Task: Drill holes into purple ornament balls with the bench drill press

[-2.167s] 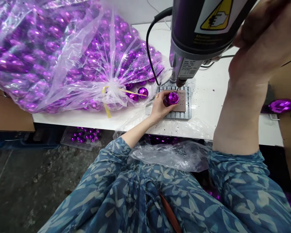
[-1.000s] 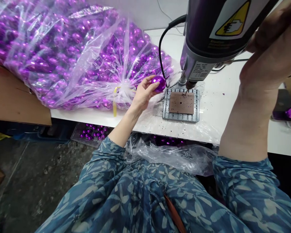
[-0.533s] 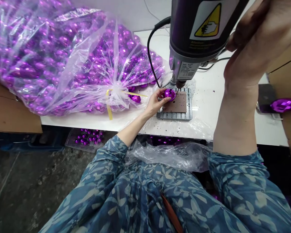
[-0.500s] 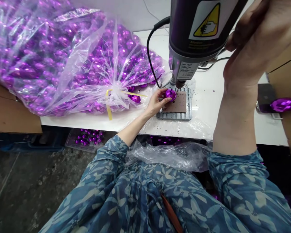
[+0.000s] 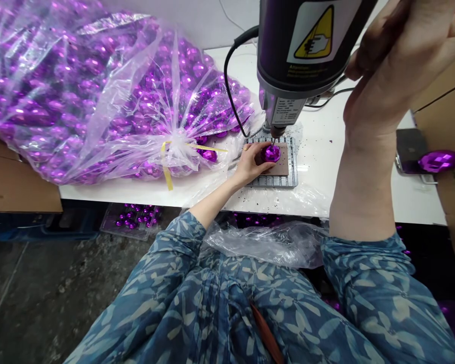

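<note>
- Bright, even light falls from above across the white surface (image 5: 337, 167)
- Hard white glare spots the shiny purple baubles (image 5: 34, 116) and plastic bag (image 5: 178, 65)
- The floor (image 5: 34, 288) lies dim
- Wide-angle bending at frame edges

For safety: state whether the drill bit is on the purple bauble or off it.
On, it appears: the bit's tip meets the top of the purple bauble, which the left hand holds beneath the drill.
</note>
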### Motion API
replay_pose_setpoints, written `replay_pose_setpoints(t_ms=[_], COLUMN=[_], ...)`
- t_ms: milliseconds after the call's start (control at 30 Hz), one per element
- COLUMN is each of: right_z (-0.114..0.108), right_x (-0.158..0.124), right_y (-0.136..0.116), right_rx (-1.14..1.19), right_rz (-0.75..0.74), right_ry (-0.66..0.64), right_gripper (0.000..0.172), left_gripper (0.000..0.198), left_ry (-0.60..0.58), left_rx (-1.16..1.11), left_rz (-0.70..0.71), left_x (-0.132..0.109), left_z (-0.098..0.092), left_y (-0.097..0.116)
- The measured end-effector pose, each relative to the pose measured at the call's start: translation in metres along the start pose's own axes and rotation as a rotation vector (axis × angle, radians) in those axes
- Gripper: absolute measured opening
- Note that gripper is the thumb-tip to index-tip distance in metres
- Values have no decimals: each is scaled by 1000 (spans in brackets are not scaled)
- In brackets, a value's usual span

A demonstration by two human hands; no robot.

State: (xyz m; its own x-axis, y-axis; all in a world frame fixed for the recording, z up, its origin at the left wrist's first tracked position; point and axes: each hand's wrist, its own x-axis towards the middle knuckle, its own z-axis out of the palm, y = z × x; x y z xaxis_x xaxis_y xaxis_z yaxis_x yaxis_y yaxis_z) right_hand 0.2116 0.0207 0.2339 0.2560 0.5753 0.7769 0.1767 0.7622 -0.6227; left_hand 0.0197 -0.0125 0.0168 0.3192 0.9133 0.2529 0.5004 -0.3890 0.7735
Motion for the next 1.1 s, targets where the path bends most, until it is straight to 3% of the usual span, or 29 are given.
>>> replay_pose_setpoints(t_ms=[233,333,467,800,1100], right_z=[1,5,5,1,-8], right_x=[-4,-18,-41,-65,-77], right_y=[-8,-15,-18,0,33], right_rx=[81,94,97,200,199], right_rz=[17,-46,-114,-180,-311], right_ry=[27,75,173,239,279], right_gripper=[67,58,63,73,81], left_gripper=[66,66,65,64,64], left_ry=[-27,-28,-31,-17,-32], left_rx=[-154,-167,-145,-104,-89], left_rz=[6,11,19,29,20], left_x=[1,0,0,0,-1], left_z=[7,7,6,6,4], left_y=[-12,-10,-7,-10,-5])
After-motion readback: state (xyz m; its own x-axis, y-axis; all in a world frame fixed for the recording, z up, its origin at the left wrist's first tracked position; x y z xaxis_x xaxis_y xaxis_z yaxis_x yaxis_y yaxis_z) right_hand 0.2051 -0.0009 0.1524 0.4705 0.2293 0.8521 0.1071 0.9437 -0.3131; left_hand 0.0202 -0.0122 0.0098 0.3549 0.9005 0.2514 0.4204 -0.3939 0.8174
